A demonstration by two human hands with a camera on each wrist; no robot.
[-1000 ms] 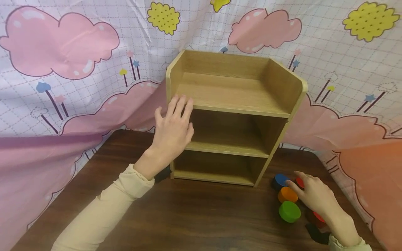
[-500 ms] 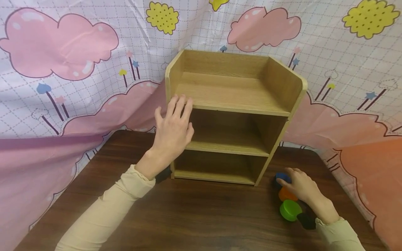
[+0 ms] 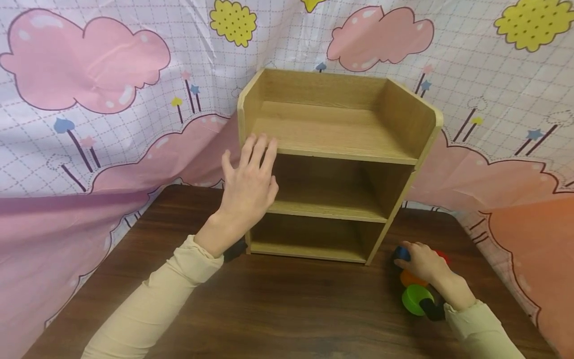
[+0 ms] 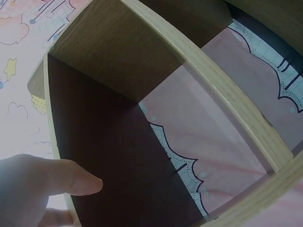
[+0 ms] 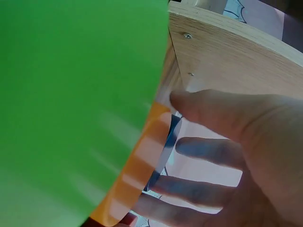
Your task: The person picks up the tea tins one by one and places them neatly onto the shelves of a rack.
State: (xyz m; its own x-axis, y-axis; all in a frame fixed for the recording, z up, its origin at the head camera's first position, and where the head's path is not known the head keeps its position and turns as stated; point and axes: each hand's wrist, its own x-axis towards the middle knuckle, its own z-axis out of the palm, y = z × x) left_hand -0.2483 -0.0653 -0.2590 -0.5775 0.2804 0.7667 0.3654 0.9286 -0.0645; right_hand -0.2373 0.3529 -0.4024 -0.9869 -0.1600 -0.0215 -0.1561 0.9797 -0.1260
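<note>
Fingers of my left hand (image 3: 245,192) lie over the front left edge of the top board of the wooden shelf (image 3: 341,157). In the left wrist view the thumb (image 4: 78,178) lies against a dark board (image 4: 113,156), with the other fingers past its edge. To the right of the shelf, my right hand (image 3: 426,264) holds a small blue cup (image 3: 402,253), thumb and fingers around its sides. Under the hand sits an orange cup (image 3: 410,279), and a green cup (image 3: 414,299) stands nearer. The green cup (image 5: 71,104) hides much of the right wrist view.
Part of a red object (image 3: 441,257) shows behind my right hand. Everything stands on a dark wooden table (image 3: 287,309). A patterned cloth (image 3: 89,164) hangs behind the table and along both sides.
My right hand has moved left and back from above the red piece onto the blue cup and closed around it. My left hand has stayed on the shelf.
</note>
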